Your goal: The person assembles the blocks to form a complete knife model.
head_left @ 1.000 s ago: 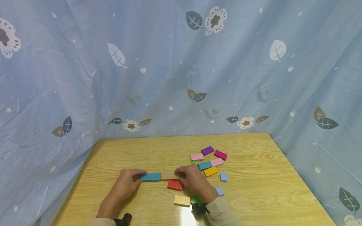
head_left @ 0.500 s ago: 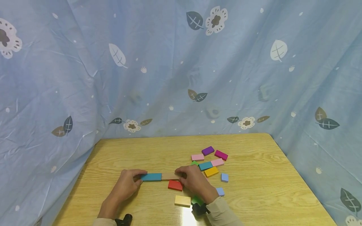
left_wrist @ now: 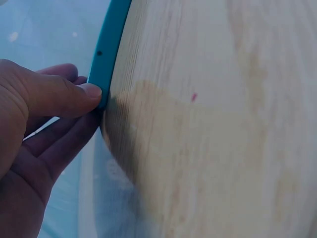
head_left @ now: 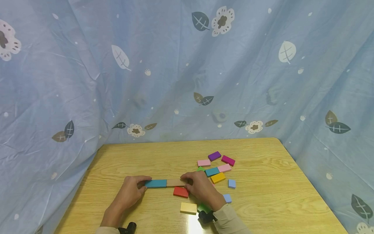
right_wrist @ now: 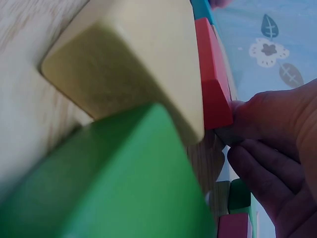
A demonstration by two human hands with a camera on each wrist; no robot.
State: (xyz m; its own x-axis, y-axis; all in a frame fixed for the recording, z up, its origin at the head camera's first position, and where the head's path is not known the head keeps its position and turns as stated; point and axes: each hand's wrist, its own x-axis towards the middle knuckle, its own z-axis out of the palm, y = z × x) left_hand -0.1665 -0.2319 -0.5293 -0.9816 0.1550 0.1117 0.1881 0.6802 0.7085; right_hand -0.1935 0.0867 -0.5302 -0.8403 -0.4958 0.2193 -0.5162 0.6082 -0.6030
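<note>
A teal block (head_left: 156, 184) and a plain wood-coloured block (head_left: 174, 182) lie end to end in a row on the table. The left hand (head_left: 129, 192) pinches the teal block's left end between thumb and fingers; the left wrist view shows the thumb on the side of the teal block (left_wrist: 105, 54). At the row's other end, the right hand (head_left: 201, 188) pinches the wood-coloured block, whose right tip is covered by the fingers. Just in front of this block lies a red block (head_left: 180, 192), close to the right thumb. In the right wrist view, the red block (right_wrist: 214, 79) partly hides the pinch.
A pale yellow block (head_left: 188, 208) and a green block (head_left: 203, 208) lie near the right wrist. Behind the right hand are pink, purple (head_left: 214, 156), magenta (head_left: 228, 160), teal and orange (head_left: 218, 177) blocks. Light blue blocks (head_left: 231, 184) lie to the right. A curtain hangs behind the table.
</note>
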